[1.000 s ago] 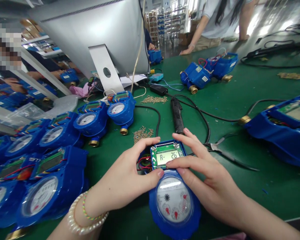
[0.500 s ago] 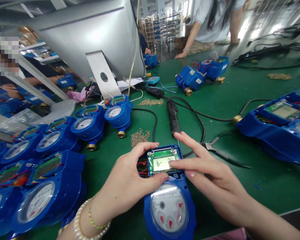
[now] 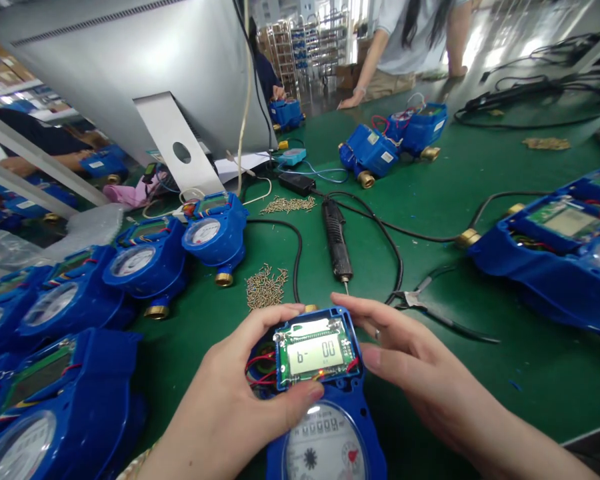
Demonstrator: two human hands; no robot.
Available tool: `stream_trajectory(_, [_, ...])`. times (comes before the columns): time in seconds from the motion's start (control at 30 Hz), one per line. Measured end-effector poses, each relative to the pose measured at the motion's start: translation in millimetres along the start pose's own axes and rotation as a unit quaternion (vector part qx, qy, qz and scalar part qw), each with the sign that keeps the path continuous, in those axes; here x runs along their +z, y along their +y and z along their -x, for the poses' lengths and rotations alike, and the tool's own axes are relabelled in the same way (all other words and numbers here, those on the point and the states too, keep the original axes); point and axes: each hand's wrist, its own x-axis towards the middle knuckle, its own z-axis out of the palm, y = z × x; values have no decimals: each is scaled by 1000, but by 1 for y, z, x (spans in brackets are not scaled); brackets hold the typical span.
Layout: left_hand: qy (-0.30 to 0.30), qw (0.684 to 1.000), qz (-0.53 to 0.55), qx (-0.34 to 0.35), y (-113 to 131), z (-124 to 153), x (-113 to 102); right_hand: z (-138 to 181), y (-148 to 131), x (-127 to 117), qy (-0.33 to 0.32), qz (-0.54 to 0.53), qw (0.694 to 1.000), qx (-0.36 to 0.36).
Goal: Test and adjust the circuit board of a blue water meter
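Holding a blue water meter (image 3: 325, 427) at the near bench edge, both hands frame its upper module. Left hand (image 3: 230, 407) pinches the green LCD circuit board (image 3: 316, 352): thumb on the board's near edge, fingers curled over its far-left corner, so that grip is pressed onto the board. Right hand (image 3: 420, 373) lies flat along the housing's right side, fingers spread and extended, touching the rim, not clamped on anything. The board sits between the two grips, nearer the left; its long axis runs left-right, while the meter body's long axis runs toward the person. Display reads "b- 00", with a small red light at the lower edge. Red and black wires (image 3: 260, 367) loop out left of the board. Housing is glossy moulded plastic; the round dial has a clear window.

Just beyond the grip: an electric screwdriver (image 3: 336, 240) with black ribbed body, tip pointing at the meter. Pliers (image 3: 430, 307) lie to the right, a loose pile of small screws (image 3: 265, 287) to the left. Further left, a row of matching blue meters (image 3: 145, 263) with brass fittings. Green bench mat (image 3: 480, 187) underneath, matte.
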Motion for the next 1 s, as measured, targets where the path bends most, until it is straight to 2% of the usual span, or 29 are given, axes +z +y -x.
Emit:
stream_trajectory(0.13, [12,1000,6,-8,0,1,2,-4,-5,6,-20,-5,999,28])
stream_trajectory(0.33, [23,1000,0,-9,-2,1,2,-6,-11,11,-28,41,999,21])
stream_trajectory(0.47, [22,1000,-5,-21,-2,2,2,-7,-13,-7,-114,34,992,37])
stream_trajectory(0.53, [20,999,-9,-25,-2,2,2,-8,-15,-15,-137,72,988,19])
stream_trajectory(0.7, [16,999,-11,-31,-6,3,1,-13,-22,-18,-95,227,968,-55])
stream_trajectory(0.8, [24,999,-12,-32,-8,4,1,-13,-29,-18,-94,309,941,-100])
stream_trajectory(0.93, [31,999,-20,-23,-10,4,1,-12,-39,-19,-117,457,862,-187])
stream_trajectory(1.0, [31,999,-23,-22,-10,3,0,-12,-42,-18,-124,492,836,-211])
